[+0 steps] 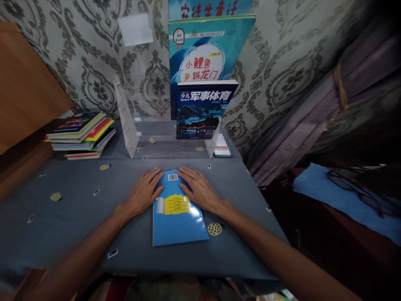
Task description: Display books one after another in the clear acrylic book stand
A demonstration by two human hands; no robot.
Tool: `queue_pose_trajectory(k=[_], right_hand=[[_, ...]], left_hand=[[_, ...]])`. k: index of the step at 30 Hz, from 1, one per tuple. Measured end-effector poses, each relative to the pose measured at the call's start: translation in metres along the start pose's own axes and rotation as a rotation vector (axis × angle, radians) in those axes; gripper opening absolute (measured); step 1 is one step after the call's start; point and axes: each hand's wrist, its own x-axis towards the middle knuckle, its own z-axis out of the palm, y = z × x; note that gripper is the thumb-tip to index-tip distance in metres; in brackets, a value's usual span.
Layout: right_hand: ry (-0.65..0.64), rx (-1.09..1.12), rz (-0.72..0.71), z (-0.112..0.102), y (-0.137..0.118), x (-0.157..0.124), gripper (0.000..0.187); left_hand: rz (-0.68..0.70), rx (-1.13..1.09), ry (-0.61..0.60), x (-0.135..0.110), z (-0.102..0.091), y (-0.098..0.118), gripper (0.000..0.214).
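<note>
A blue book [178, 228] lies flat on the cloth, back cover up, with a barcode at its far end and a yellow torn-paper panel in the middle. My left hand [144, 190] rests against its left far edge, fingers stretched out and thumb on the cover. On the opposite side, my right hand [199, 189] lies with its fingers extended over the right far edge. Beyond them stands a clear stepped book rack [169, 148]. It holds a dark-blue military book [200, 113], a teal carp picture book [206, 42] behind that, and another teal book [209, 8] at the back.
A stack of books [81, 136] sits at the left rear, near a wooden panel [31, 83]. The grey patterned cloth [78, 217] covers the table. A small blurred white item [222, 146] is right of the rack. Eyeglasses [354, 188] rest on blue cloth [313, 188] at the right.
</note>
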Motion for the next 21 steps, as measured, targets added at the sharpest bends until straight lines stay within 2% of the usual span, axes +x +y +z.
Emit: queue_pose_trajectory(k=[4, 9, 15, 21], right_hand=[[0.010, 0.005, -0.006, 0.000, 0.000, 0.000, 0.044], [0.016, 0.027, -0.005, -0.001, 0.000, 0.000, 0.042], [0.080, 0.090, 0.046, -0.010, 0.000, 0.002, 0.037], [0.151, 0.259, 0.246, -0.022, 0.001, 0.003, 0.035]], left_hand=[[0.008, 0.076, 0.081, -0.007, 0.003, 0.002, 0.046], [-0.031, 0.136, 0.082, -0.009, 0.000, 0.009, 0.045], [-0.003, 0.174, -0.054, 0.000, -0.009, 0.011, 0.048], [0.060, 0.160, -0.205, 0.031, -0.022, 0.006, 0.047]])
